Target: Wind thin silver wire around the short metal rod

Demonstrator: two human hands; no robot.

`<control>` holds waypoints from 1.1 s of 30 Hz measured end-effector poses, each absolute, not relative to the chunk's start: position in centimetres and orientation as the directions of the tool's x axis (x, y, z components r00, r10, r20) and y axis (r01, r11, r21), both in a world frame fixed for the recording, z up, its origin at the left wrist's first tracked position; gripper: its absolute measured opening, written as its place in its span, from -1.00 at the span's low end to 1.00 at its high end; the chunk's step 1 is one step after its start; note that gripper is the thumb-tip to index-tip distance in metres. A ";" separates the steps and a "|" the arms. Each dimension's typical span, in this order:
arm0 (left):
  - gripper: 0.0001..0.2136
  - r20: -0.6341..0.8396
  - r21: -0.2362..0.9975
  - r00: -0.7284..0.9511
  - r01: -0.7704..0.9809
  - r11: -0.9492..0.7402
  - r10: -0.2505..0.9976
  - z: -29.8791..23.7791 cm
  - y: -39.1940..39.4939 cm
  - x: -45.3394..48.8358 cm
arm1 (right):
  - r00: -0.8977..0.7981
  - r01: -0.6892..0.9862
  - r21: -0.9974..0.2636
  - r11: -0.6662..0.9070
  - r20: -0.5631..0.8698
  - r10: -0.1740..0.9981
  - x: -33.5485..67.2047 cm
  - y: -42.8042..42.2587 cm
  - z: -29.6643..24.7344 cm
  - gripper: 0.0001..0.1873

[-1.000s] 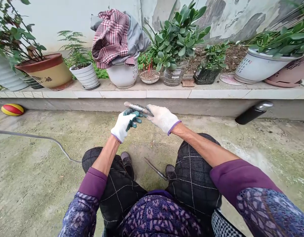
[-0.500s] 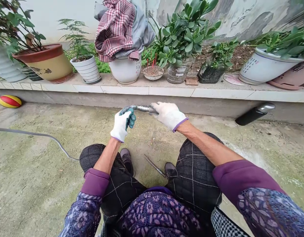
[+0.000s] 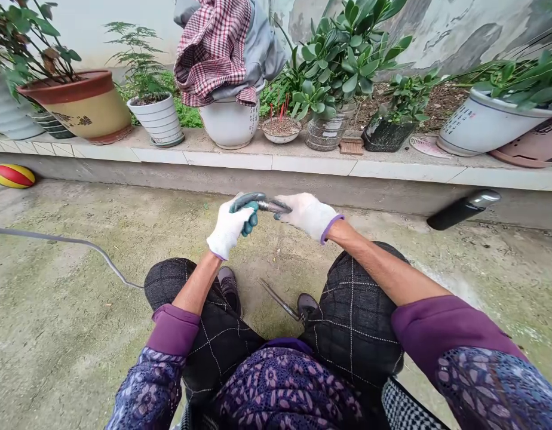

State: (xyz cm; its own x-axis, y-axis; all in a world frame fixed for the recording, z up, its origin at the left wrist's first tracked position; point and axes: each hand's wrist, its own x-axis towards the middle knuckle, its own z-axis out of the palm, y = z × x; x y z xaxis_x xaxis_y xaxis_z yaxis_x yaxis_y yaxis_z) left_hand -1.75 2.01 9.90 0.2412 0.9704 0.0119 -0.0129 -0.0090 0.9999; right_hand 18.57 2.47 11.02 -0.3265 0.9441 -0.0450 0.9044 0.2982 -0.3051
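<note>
Both my hands wear white gloves with green palms. My left hand [image 3: 231, 226] is closed around one end of a short grey metal rod [image 3: 267, 206] with a ribbed surface. My right hand [image 3: 308, 215] grips the rod's other end. The rod lies roughly level between the hands, above my knees. A thin metal tool [image 3: 279, 301] lies on the ground between my shoes.
A tiled ledge [image 3: 276, 160] ahead carries several plant pots; a checked cloth [image 3: 215, 48] drapes over a white pot [image 3: 229, 122]. A black flask [image 3: 463, 209] lies at the ledge's base on the right. A grey hose [image 3: 61, 242] and a red-yellow ball [image 3: 12, 175] are on the left.
My hands have drawn closer together along the rod, so less of it shows between them. The left end that stuck out past my left hand is now covered by the glove.
</note>
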 end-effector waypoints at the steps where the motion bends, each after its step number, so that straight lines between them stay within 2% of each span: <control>1: -0.53 -0.016 0.999 0.254 0.034 0.007 0.967 9.7 1.8 -1.4 | -0.338 0.919 -0.221 0.326 -0.021 0.941 18.3 2.4 10.9 -0.64; 3: -0.53 -0.051 0.996 0.267 0.087 0.028 0.962 9.4 1.3 -0.9 | -0.333 0.935 -0.115 0.335 0.030 0.942 17.9 2.3 11.0 -0.64; 4: -0.53 -0.055 0.995 0.270 0.094 0.031 0.961 9.3 1.1 -0.8 | -0.313 0.941 -0.121 0.317 0.050 0.948 17.8 2.2 11.1 -0.66; 6: -0.52 -0.051 0.996 0.286 0.087 0.028 0.957 9.3 0.7 -0.8 | -0.239 0.937 -0.253 0.242 0.042 0.970 17.9 2.4 11.6 -0.74; 8: -0.51 -0.046 0.996 0.313 0.087 0.020 0.949 9.5 0.5 -1.1 | -0.148 0.886 -0.448 0.118 -0.031 0.989 18.3 2.6 11.9 -0.78; 10: -0.51 -0.041 0.995 0.338 0.100 0.007 0.940 9.8 0.3 -1.5 | -0.096 0.810 -0.586 0.024 -0.092 0.991 18.9 2.8 12.0 -0.79; 13: -0.52 -0.042 0.993 0.351 0.121 -0.001 0.935 10.0 0.3 -1.9 | -0.081 0.749 -0.662 0.012 -0.073 0.994 19.5 2.9 11.9 -0.81; 18: -0.54 -0.076 0.988 0.351 0.153 0.024 0.933 9.6 0.4 -1.8 | -0.183 0.618 -0.781 0.086 -0.037 0.982 20.1 2.7 12.2 -0.77; 22: -0.55 -0.110 0.985 0.376 0.164 0.051 0.920 9.3 0.3 -1.6 | -0.140 0.576 -0.813 0.092 0.013 0.990 20.3 3.0 12.5 -0.78; 26: -0.55 -0.124 0.987 0.402 0.148 0.069 0.907 9.4 0.0 -1.9 | -0.060 0.556 -0.831 -0.024 -0.069 0.996 20.6 3.2 12.3 -0.78; 30: -0.55 -0.119 0.989 0.402 0.131 0.071 0.908 9.4 -0.1 -2.4 | -0.071 0.596 -0.802 -0.046 -0.110 0.991 20.9 2.7 12.6 -0.74; 33: -0.56 -0.108 0.990 0.386 0.123 0.065 0.916 9.3 0.1 -2.8 | -0.126 0.525 -0.851 -0.015 -0.096 0.987 21.1 2.1 13.2 -0.76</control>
State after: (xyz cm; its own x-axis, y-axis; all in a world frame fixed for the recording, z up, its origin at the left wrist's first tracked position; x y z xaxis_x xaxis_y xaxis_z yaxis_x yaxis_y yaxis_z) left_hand -2.82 0.13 9.28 0.3864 0.9160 -0.1081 0.1226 0.0651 0.9903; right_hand 21.11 2.13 13.22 -0.1264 0.9874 -0.0956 0.5251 -0.0152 -0.8509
